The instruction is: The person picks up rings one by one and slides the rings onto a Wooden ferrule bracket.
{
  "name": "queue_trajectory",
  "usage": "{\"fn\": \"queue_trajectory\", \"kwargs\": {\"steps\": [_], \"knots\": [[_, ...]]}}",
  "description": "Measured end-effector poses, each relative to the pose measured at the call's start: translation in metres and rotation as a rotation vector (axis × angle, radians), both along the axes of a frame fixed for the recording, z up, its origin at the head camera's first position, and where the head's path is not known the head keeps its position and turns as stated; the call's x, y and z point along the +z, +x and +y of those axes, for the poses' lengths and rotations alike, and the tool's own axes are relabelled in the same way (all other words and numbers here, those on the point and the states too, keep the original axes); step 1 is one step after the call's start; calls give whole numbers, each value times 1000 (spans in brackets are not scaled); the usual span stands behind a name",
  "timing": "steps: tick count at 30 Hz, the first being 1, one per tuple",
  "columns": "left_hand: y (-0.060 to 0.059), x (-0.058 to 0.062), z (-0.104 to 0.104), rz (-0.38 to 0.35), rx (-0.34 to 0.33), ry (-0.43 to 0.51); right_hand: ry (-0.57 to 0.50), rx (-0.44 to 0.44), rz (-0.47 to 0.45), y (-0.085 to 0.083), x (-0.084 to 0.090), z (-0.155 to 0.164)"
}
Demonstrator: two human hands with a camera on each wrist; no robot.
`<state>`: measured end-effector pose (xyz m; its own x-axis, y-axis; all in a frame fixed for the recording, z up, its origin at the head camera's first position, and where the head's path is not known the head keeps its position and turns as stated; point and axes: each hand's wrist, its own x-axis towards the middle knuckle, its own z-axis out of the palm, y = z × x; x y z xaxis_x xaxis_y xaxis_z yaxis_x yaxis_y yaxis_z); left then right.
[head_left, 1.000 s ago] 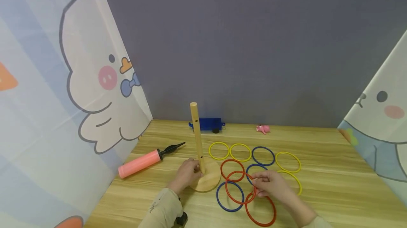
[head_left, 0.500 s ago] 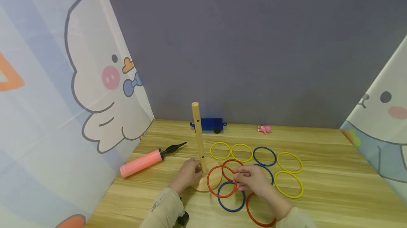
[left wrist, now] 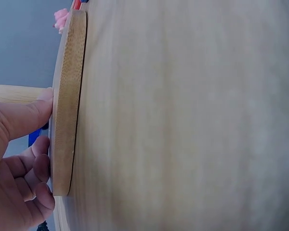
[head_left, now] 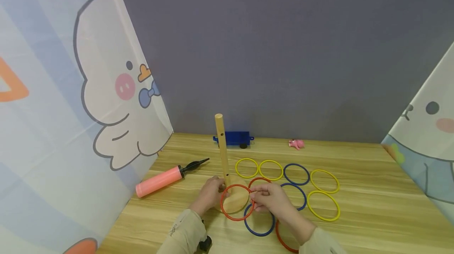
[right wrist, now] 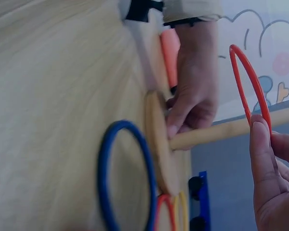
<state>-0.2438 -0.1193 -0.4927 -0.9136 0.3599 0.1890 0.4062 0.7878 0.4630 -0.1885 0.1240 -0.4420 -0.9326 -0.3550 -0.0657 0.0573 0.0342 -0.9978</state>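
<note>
My left hand (head_left: 210, 195) holds the wooden ring-toss stand low down, its thumb on the round base (left wrist: 70, 103) beside the upright post (head_left: 222, 145). In the left wrist view its other fingers curl against the base. My right hand (head_left: 271, 199) pinches a red ring (head_left: 221, 205) by its right edge between thumb and fingers. In the head view the ring overlaps the base and the foot of the post. The right wrist view shows the raised red ring (right wrist: 257, 84) beside the post, not around it.
Several rings lie flat on the wooden table, among them a blue ring (head_left: 259, 235) and a yellow ring (head_left: 323, 219). A pink hand pump (head_left: 159, 182) lies on the left. Along the back stand a blue toy trailer (head_left: 237, 138) and a small pink toy (head_left: 296, 144).
My right hand has carried the red ring leftward, from above the loose rings to in front of the stand. The left hand has stayed at the base.
</note>
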Motion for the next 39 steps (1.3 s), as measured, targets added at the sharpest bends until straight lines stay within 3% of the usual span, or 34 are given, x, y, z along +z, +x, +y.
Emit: {"fn": "queue_trajectory", "kwargs": {"steps": [8, 18, 25, 39], "knots": [[-1, -1, 0, 24, -21, -28, -28, -35, 30, 1, 34, -10], [-2, -3, 3, 65, -21, 14, -82, -95, 77, 0, 79, -8], [-1, -2, 2, -42, 31, 72, -119, -114, 96, -3, 103, -14], [1, -2, 0, -56, 2, 94, -242, -180, 246, -7, 162, -27]]}}
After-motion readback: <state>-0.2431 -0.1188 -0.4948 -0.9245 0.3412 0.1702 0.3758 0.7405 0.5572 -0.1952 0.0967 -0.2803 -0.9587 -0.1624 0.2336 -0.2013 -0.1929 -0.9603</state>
